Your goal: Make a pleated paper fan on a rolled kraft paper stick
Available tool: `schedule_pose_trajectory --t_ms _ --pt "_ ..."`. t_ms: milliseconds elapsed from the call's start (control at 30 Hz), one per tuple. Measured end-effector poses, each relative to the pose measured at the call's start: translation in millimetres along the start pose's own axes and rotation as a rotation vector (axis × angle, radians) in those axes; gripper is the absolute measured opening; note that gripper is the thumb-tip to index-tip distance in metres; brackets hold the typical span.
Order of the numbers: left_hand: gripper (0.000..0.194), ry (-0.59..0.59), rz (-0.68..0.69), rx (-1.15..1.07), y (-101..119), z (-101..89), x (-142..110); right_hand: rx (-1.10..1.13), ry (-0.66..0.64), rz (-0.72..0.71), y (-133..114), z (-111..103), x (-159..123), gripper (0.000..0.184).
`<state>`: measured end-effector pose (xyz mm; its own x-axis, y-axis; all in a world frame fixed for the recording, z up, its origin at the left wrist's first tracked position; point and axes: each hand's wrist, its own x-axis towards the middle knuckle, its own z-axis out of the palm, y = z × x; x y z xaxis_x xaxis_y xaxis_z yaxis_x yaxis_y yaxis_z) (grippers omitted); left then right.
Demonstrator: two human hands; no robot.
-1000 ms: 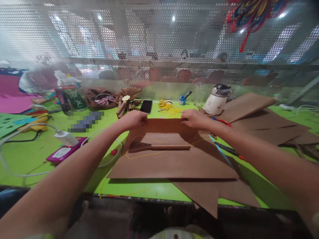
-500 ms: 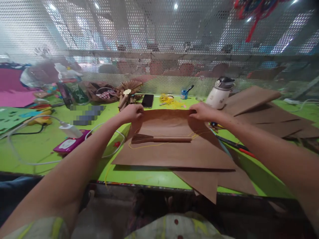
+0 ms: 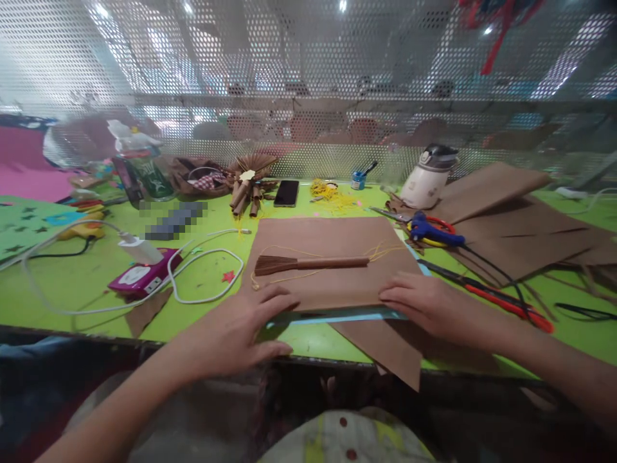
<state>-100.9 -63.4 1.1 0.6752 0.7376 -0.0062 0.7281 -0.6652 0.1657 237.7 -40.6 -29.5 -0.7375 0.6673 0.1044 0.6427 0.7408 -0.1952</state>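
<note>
A sheet of brown kraft paper (image 3: 332,235) lies on the green table. On it rests a rolled brown paper piece with a fringed left end (image 3: 313,263), with thin yellow string (image 3: 385,251) trailing from its right end. My left hand (image 3: 250,321) lies at the sheet's near left corner, fingers stretched out and thumb apart. At the near right corner, my right hand (image 3: 424,301) has its fingers laid on the paper; its thumb is hidden. A light blue edge (image 3: 347,316) shows beneath the sheet. Another brown paper piece (image 3: 385,344) overhangs the table edge.
Blue-handled pliers (image 3: 429,230), scissors (image 3: 388,213) and a red-and-black tool (image 3: 506,302) lie right. Behind them are brown sheets (image 3: 506,212) and a white flask (image 3: 427,180). Left are a purple box (image 3: 144,273) and white cable (image 3: 207,299); a phone (image 3: 286,193) lies farther back.
Both hands have left the sheet's far edge and come down to its near edge. That near edge now sits farther back, uncovering the blue edge. The pliers have come into view.
</note>
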Motion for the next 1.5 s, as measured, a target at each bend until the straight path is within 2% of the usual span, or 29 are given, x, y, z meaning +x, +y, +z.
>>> schedule_pose_trajectory --t_ms 133,200,267,300,367,467,567,667,733,800,833,933,1000,1067,1133,1200,1267,1367,1500 --pt "0.035 0.108 -0.052 0.087 -7.9 26.8 -3.8 0.022 0.068 -0.021 8.9 -1.5 8.0 0.024" --pt "0.031 0.158 -0.019 0.11 -14.3 32.7 -0.2 0.043 0.076 -0.057 3.0 -5.9 9.2 0.017" --pt "0.029 0.187 0.015 0.082 -20.2 32.9 3.1 0.029 0.08 -0.068 -0.5 -6.4 6.8 0.025" --pt "0.029 0.195 0.01 0.063 -23.3 30.9 4.7 0.015 0.092 -0.056 0.8 -5.1 5.0 0.029" --pt "0.029 0.183 -0.054 0.041 -30.3 22.4 9.0 0.01 0.151 -0.003 11.2 -2.5 1.8 0.026" --pt "0.032 0.094 -0.169 0.036 -41.7 -0.7 21.7 0.069 0.224 0.108 38.7 -8.8 1.8 0.022" --pt "0.033 -0.001 -0.126 -0.028 -51.1 -31.1 42.2 0.153 0.2 0.212 64.8 -31.6 10.6 0.022" --pt "0.036 0.008 -0.103 -0.08 -59.1 -58.0 64.2 0.241 0.226 0.278 83.4 -54.0 25.7 0.027" --pt "0.037 -0.001 -0.095 -0.118 -65.5 -67.6 75.7 0.304 0.236 0.303 94.3 -58.8 35.4 0.029" --pt "0.037 -0.016 -0.111 -0.131 -73.5 -68.4 82.5 0.351 0.27 0.337 104.7 -53.8 41.5 0.03" --pt "0.037 -0.015 -0.127 -0.141 -77.8 -66.0 83.9 0.362 0.329 0.363 109.4 -48.7 42.2 0.03" --pt "0.037 0.009 -0.157 -0.245 -89.3 -55.1 82.0 0.377 0.654 0.478 118.5 -30.2 34.5 0.029" --pt "0.037 0.037 -0.151 -0.343 -94.6 -49.9 78.9 0.499 0.807 0.559 118.1 -19.4 23.3 0.03" --pt "0.037 0.078 -0.151 -0.43 -98.6 -48.1 77.5 0.736 0.804 0.604 112.4 -11.3 11.8 0.033" --pt "0.036 0.129 -0.162 -0.498 -102.1 -48.7 78.9 0.942 0.708 0.633 103.7 -5.2 3.5 0.036" --pt "0.036 0.164 -0.164 -0.53 -105.6 -50.1 82.0 1.014 0.617 0.661 96.0 -0.8 -0.7 0.037" --pt "0.036 0.168 -0.156 -0.536 -108.4 -52.3 85.2 0.997 0.594 0.672 92.5 1.1 -1.6 0.037" --pt "0.037 0.172 -0.157 -0.537 -109.3 -59.8 87.5 0.986 0.65 0.604 95.6 -3.2 0.2 0.036" --pt "0.034 0.218 -0.195 -0.564 -103.2 -81.1 88.4 1.081 0.815 0.485 99.6 -19.4 7.1 0.036"
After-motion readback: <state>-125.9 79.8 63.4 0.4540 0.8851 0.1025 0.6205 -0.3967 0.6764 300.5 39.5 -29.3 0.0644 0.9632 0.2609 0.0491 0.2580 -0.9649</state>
